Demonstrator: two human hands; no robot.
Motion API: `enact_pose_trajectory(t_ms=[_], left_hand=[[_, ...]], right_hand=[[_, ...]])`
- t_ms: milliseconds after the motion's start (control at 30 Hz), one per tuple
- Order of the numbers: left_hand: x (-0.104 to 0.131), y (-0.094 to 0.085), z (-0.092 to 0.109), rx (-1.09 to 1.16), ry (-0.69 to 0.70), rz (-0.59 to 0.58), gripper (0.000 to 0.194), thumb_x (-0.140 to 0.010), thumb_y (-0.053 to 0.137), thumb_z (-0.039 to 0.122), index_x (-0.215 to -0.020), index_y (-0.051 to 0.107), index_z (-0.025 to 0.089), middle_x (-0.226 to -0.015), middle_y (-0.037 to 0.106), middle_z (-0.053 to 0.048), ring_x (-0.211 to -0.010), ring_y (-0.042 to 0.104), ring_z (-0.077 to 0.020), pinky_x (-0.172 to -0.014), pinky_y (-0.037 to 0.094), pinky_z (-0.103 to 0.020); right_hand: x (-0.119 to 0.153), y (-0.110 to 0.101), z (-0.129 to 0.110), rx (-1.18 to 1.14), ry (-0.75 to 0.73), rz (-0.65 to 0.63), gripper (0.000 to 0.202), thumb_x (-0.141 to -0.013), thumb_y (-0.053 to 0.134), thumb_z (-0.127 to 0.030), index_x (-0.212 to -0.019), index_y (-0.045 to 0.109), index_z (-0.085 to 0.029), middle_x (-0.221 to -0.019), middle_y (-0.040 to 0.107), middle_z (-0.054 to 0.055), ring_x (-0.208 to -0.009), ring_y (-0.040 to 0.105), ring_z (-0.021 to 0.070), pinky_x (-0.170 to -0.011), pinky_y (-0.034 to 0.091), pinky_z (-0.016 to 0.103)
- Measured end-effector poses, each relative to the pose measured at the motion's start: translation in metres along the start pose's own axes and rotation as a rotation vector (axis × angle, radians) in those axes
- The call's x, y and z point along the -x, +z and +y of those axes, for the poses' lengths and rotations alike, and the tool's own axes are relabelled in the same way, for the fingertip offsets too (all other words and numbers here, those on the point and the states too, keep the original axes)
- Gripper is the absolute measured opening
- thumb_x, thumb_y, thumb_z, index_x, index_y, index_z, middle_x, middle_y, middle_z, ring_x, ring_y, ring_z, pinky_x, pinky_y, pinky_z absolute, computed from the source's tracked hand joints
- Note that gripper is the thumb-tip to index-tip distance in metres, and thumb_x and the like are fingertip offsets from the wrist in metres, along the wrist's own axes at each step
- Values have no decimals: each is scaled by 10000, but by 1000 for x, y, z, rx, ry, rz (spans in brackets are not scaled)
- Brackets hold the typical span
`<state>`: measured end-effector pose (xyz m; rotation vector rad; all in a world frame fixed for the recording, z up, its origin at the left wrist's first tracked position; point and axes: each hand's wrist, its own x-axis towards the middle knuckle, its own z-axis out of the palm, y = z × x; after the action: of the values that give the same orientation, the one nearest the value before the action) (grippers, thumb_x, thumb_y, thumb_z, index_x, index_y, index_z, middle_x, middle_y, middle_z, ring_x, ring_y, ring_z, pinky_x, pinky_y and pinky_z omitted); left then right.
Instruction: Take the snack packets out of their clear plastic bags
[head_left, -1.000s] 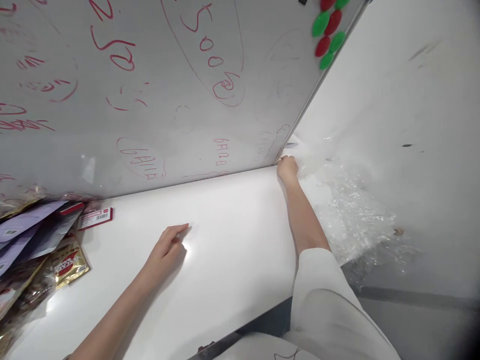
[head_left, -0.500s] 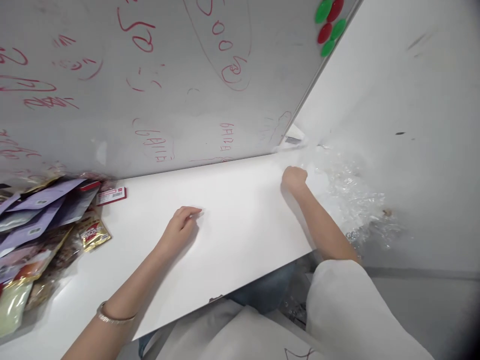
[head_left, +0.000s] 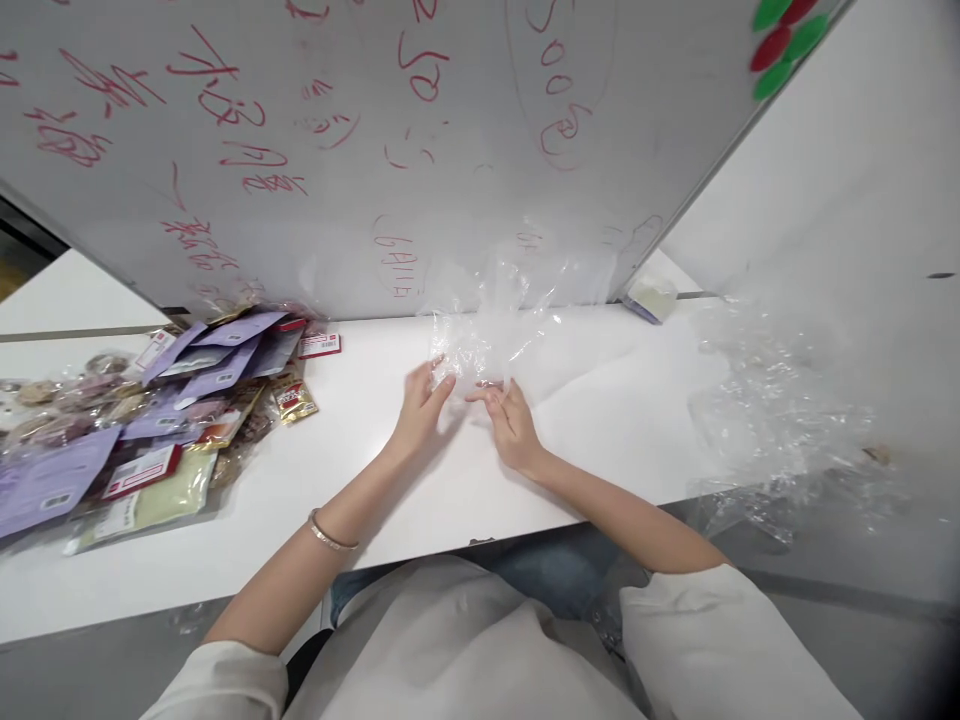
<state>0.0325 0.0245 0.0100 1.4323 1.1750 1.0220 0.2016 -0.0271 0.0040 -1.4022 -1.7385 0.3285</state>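
Film of thin, clear plastic (head_left: 491, 335), crinkled and shiny, stands up between the person's two hands over the middle of the white table (head_left: 465, 500), just on the near side of the whiteboard (head_left: 465, 200). The left hand (head_left: 421, 405) is half closed at the film's near left edge, thumb towards the curled fingers, with some of the plastic caught between them. The right hand (head_left: 514, 428) is partly curled at the film's near right edge, one finger reaching left under it; glare and the see-through material hide the fingertips, so whether it grips or only touches cannot be told. A bracelet (head_left: 330, 535) circles the left wrist.

On the left of the table lies a pile of purple packets (head_left: 225, 375), with a pale green pouch (head_left: 176, 490) on its near side and a gold sachet (head_left: 295, 398) at its right. A loose heap of clear wrapping (head_left: 787, 400) sits at the right end, near the wall. Farther off, a small packet (head_left: 652, 298) rests beside the whiteboard's lower right corner.
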Motion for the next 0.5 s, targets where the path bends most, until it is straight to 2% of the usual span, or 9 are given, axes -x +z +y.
enact_pose_trajectory(t_ms=[67, 100, 233, 333, 433, 500], left_hand=[[-1, -2, 1, -149, 118, 146, 528, -859, 653, 551, -1304, 575, 277, -1471, 391, -121, -1435, 330, -293, -1157, 338, -475], [-2, -2, 1, -183, 136, 156, 569, -839, 680, 545, -1319, 558, 266, -1458, 391, -129, -1416, 351, -297, -1134, 363, -471], [-8, 5, -6, -329, 76, -51, 765, -798, 730, 483, -1458, 423, 249, -1348, 476, -138, -1203, 533, -293, -976, 476, -431], [-9, 2, -9, -619, 137, -216, 507, -852, 635, 327, -1347, 560, 244, -1192, 556, -108, -1025, 604, -280, -901, 481, -408], [-7, -12, -8, -741, 86, -217, 402, -879, 521, 254, -1268, 618, 235, -1067, 570, -98, -815, 616, -238, -768, 478, -366], [-6, -26, -5, -712, 56, -180, 361, -855, 542, 273, -1197, 647, 220, -985, 563, -79, -786, 604, -234, -760, 476, -357]], right_hand=[[1, -3, 1, 191, -69, 32, 299, -963, 422, -254, -821, 685, -253, -885, 607, 84, -944, 595, 255, -854, 481, 445], [1, -5, 0, 268, -76, 32, 262, -932, 459, -249, -766, 661, -236, -863, 585, 79, -907, 575, 251, -834, 472, 440], [-4, -14, 1, 470, -15, -38, 239, -886, 483, -226, -665, 572, -214, -902, 576, 94, -898, 525, 255, -848, 423, 447], [-16, -26, 17, 548, 40, -161, 235, -870, 490, -179, -651, 555, -230, -932, 614, 119, -954, 522, 288, -886, 390, 461], [-34, -50, 50, 628, 117, -300, 232, -837, 483, -86, -680, 591, -218, -965, 641, 156, -997, 544, 298, -910, 387, 448], [-46, -72, 76, 707, 210, -321, 210, -807, 476, -43, -754, 642, -160, -1006, 638, 212, -1053, 547, 335, -937, 373, 484]])
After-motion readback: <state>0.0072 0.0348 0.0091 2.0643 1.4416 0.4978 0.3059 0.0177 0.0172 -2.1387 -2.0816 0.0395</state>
